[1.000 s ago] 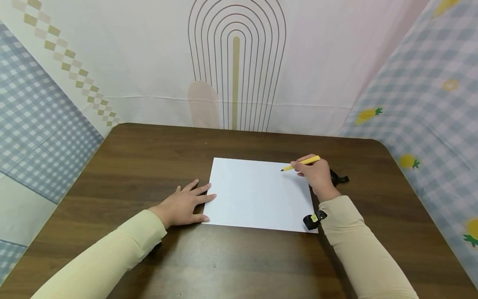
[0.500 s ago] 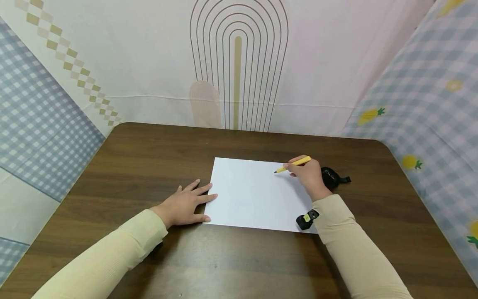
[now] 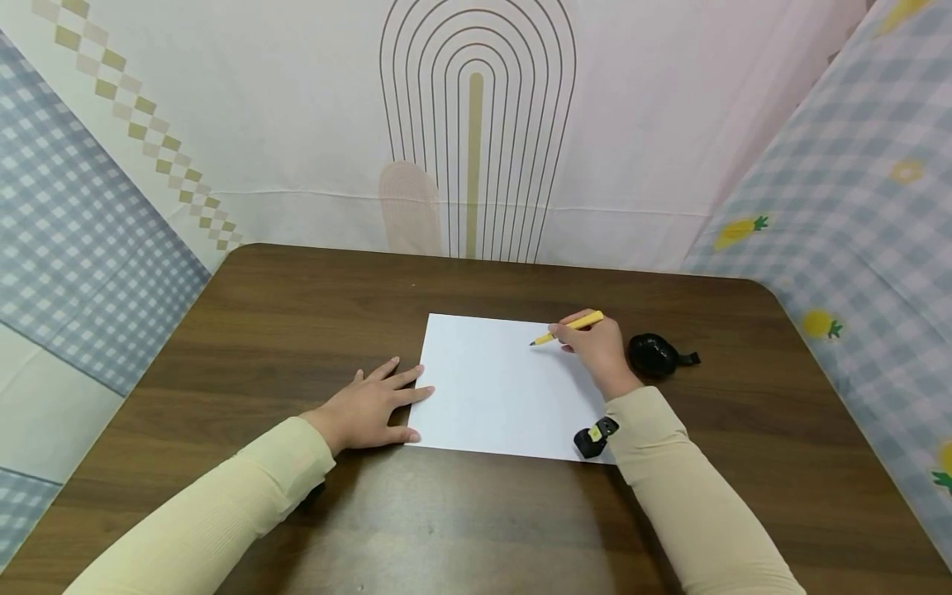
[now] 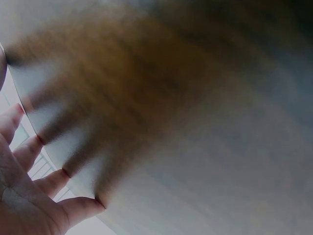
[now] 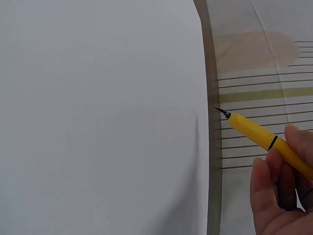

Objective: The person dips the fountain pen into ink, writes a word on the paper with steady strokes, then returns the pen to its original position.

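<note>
A plain white sheet of paper (image 3: 483,388) lies on the brown wooden table (image 3: 320,289). My left hand (image 3: 364,413) rests with spread fingers at the sheet's left edge, some fingertips on the paper. In the left wrist view, the left fingers (image 4: 51,183) touch the tabletop with their tips. Over the upper right part of the sheet, my right hand (image 3: 595,347) pinches a yellow fountain pen (image 3: 573,326), nib pointing left and down. In the right wrist view, the dark nib (image 5: 222,112) is bare and stands apart from its shadow on the paper.
Just right of my right hand, a rounded black object (image 3: 653,355) with a short tab lies on the table. A small black device (image 3: 595,436) is strapped at my right cuff. Patterned cloth (image 3: 476,165) hangs behind the table and at both sides.
My right hand has moved left over the sheet with the fountain pen, uncovering the rounded black object. The left hand stays in place.
</note>
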A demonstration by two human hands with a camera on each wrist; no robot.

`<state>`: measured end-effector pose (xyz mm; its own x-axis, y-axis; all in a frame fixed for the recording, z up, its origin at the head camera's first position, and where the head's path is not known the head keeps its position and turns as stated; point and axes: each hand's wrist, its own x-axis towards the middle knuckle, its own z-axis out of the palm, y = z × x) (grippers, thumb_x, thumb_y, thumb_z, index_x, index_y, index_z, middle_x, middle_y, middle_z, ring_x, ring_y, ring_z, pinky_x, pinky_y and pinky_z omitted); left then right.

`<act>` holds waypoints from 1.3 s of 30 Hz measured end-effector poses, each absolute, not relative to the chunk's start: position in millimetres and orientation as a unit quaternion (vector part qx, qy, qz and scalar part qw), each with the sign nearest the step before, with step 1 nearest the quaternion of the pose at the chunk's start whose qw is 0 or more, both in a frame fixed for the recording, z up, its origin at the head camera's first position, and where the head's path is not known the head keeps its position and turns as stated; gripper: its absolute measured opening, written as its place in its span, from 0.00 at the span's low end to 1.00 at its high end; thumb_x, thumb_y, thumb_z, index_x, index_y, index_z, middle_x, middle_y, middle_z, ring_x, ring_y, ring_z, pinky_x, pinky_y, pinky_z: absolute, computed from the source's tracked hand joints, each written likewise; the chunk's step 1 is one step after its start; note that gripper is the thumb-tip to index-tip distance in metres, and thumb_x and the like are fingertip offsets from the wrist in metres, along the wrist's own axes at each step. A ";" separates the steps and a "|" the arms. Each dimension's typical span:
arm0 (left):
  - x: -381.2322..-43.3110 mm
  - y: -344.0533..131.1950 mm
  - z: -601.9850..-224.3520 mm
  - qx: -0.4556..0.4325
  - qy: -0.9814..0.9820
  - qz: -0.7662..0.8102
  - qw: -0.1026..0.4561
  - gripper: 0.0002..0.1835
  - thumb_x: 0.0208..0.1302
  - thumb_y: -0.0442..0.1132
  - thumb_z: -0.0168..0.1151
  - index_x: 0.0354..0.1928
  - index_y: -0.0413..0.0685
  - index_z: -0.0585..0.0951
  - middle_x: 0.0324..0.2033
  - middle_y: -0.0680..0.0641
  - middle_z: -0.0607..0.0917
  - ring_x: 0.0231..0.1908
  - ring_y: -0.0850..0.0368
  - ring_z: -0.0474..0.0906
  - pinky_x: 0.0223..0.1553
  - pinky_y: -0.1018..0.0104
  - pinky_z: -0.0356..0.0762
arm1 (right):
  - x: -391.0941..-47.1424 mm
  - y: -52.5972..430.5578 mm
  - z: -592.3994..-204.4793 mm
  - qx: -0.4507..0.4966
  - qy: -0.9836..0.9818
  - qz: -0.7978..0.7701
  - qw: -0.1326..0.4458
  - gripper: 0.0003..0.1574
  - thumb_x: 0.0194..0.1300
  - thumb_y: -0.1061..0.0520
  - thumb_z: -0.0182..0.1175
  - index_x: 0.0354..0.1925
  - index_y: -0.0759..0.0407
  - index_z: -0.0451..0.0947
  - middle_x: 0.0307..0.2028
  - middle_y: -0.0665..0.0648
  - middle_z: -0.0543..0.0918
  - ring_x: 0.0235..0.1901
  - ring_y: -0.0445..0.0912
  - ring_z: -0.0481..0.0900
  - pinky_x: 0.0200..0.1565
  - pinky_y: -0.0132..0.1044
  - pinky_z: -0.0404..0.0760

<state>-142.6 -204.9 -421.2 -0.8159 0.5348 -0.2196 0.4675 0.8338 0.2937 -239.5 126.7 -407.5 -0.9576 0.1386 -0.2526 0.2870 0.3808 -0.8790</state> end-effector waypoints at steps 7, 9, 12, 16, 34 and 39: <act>-142.1 -204.3 -420.1 0.261 0.945 0.120 0.154 0.39 0.59 0.63 0.63 0.71 0.63 0.66 0.74 0.49 0.56 0.73 0.37 0.43 0.60 0.25 0.49 | -238.2 113.2 -409.7 0.126 0.824 -0.548 0.069 0.19 0.62 0.53 0.68 0.45 0.63 0.77 0.45 0.61 0.80 0.39 0.47 0.80 0.47 0.39 0.81; -142.1 -204.3 -420.4 0.262 0.945 0.120 0.154 0.39 0.59 0.63 0.63 0.71 0.63 0.66 0.74 0.49 0.56 0.73 0.37 0.43 0.60 0.25 0.49 | -237.9 109.8 -410.3 0.126 0.823 -0.549 0.071 0.19 0.61 0.53 0.68 0.44 0.63 0.78 0.45 0.60 0.80 0.38 0.47 0.80 0.47 0.38 0.81; -142.2 -204.3 -420.4 0.261 0.945 0.121 0.157 0.39 0.59 0.63 0.63 0.71 0.63 0.65 0.74 0.49 0.56 0.73 0.37 0.43 0.61 0.25 0.49 | -237.5 104.4 -411.0 0.128 0.822 -0.551 0.074 0.18 0.60 0.53 0.69 0.43 0.63 0.78 0.44 0.60 0.79 0.38 0.46 0.80 0.46 0.38 0.81; -142.1 -205.1 -419.9 0.262 0.944 0.122 0.156 0.39 0.59 0.63 0.63 0.71 0.62 0.66 0.74 0.48 0.56 0.73 0.37 0.43 0.60 0.25 0.49 | -237.0 96.3 -412.0 0.125 0.821 -0.553 0.072 0.17 0.58 0.55 0.70 0.41 0.62 0.78 0.42 0.59 0.79 0.35 0.45 0.80 0.44 0.37 0.82; -142.1 -204.8 -418.3 0.263 0.945 0.115 0.155 0.39 0.59 0.63 0.63 0.71 0.62 0.66 0.74 0.49 0.57 0.73 0.37 0.44 0.60 0.25 0.51 | -230.6 72.4 -411.3 0.086 0.830 -0.548 0.063 0.13 0.57 0.57 0.71 0.34 0.61 0.76 0.31 0.57 0.80 0.25 0.41 0.78 0.35 0.34 0.79; -142.6 -205.1 -419.0 0.265 0.946 0.110 0.153 0.39 0.59 0.63 0.63 0.71 0.62 0.66 0.74 0.49 0.57 0.73 0.37 0.45 0.60 0.25 0.51 | -228.7 68.1 -411.7 0.076 0.835 -0.542 0.051 0.12 0.58 0.58 0.70 0.33 0.61 0.76 0.29 0.56 0.81 0.25 0.42 0.78 0.30 0.30 0.76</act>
<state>-142.6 -205.1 -419.0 -0.8133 0.5341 -0.2311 0.4668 0.8358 0.2889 -228.7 68.1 -411.7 -0.9834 0.0714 -0.1667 0.1813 0.4004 -0.8982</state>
